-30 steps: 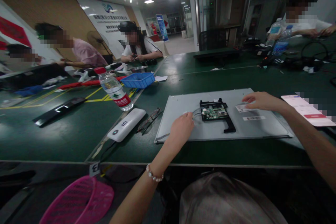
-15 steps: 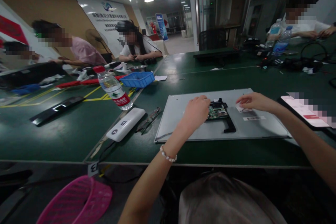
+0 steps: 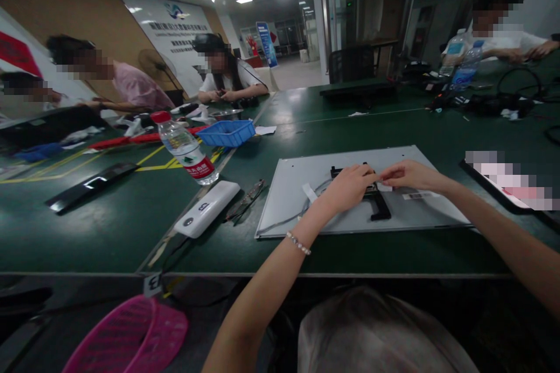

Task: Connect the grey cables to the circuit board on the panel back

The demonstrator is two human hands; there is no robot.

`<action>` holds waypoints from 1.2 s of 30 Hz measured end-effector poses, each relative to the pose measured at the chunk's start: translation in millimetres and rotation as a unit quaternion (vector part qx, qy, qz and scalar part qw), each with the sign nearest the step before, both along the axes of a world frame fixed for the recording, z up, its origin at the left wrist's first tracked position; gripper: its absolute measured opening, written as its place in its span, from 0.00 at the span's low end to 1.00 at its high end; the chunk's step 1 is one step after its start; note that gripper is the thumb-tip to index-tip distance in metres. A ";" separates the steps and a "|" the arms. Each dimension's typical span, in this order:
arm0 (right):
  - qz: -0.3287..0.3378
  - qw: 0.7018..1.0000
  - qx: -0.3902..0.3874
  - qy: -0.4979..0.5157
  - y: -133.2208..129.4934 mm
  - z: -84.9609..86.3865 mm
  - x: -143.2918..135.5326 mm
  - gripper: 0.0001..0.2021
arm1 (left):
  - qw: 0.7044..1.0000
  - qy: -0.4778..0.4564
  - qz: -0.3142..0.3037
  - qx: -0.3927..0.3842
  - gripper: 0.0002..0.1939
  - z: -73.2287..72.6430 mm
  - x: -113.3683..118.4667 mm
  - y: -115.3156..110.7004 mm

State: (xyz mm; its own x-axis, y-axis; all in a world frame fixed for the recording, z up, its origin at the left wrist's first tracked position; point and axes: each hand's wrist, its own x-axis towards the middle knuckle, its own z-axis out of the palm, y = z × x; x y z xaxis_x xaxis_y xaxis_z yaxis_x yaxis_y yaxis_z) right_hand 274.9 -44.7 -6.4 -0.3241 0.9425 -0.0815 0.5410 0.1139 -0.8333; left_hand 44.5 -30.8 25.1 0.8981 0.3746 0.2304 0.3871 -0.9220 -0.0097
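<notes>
A grey flat metal-backed panel (image 3: pixel 286 186) lies on the green table, a black bracket (image 3: pixel 381 208) on its middle. My left hand (image 3: pixel 352 187) is over the bracket and hides most of the circuit board there. Its fingers are drawn together, and what they hold, if anything, is hidden. Fingertip to fingertip with it, my right hand (image 3: pixel 409 176) pinches a small white piece (image 3: pixel 385 187), perhaps tape or a sticker. Left of my left hand, a white strip (image 3: pixel 309 193) crosses a grey cable on the panel.
Left of the panel are eyeglasses (image 3: pixel 247 201), a white power bank (image 3: pixel 207 210) with a cable, and a water bottle (image 3: pixel 190 154). A blue tray (image 3: pixel 230 133) stands beyond. A phone (image 3: pixel 499 183) lies right. A pink basket (image 3: pixel 131 332) is below the table edge. Several people sit around.
My left hand has moved right across the circuit board, uncovering the white strip and cable. My right hand has shifted left with the white piece, so both hands now meet.
</notes>
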 end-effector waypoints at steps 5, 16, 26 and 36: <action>0.002 1.000 0.026 0.011 -1.0 0.4 -6.7 0.23 | 1.000 0.009 -0.012 -0.007 0.21 -5.1 -3.4 1.0; -0.032 0.997 0.070 -0.005 -3.7 -1.8 -15.7 0.22 | 0.999 0.024 -0.025 0.002 0.23 -10.6 -2.1 0.1; -0.014 0.994 0.101 -0.045 -5.7 -0.7 -15.7 0.19 | 1.000 0.024 -0.017 -0.005 0.20 -11.2 -1.7 0.6; 0.028 0.978 0.135 -0.156 -6.8 7.6 -10.2 0.11 | 1.000 0.025 -0.018 0.003 0.20 -13.0 -1.8 0.4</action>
